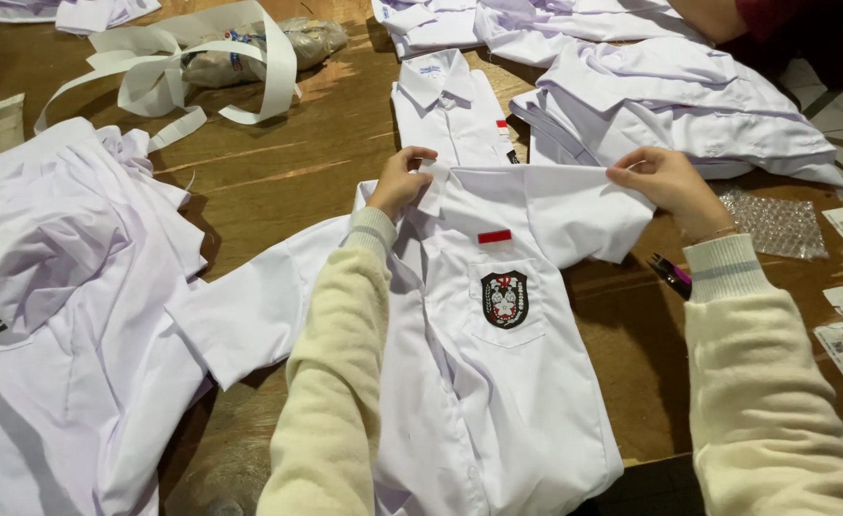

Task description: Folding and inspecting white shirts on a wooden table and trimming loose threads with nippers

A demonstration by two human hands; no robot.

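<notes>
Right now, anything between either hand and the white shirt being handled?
Nothing visible. The left hand already pinches the white shirt at its collar, and the right hand grips its shoulder edge. The folded shirt lies just beyond on the wooden table, not in between.

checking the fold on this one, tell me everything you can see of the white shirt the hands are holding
The white shirt lies front up on the brown wooden table, collar end away from the person. It looks like thin woven cloth, buttoned down the middle, short-sleeved. The chest pocket carries a dark shield-shaped badge, with a small red strip above it. One sleeve spreads out flat to the left. The left hand pinches the collar; the right hand holds the shoulder edge. Its hem reaches the table's near edge.
</notes>
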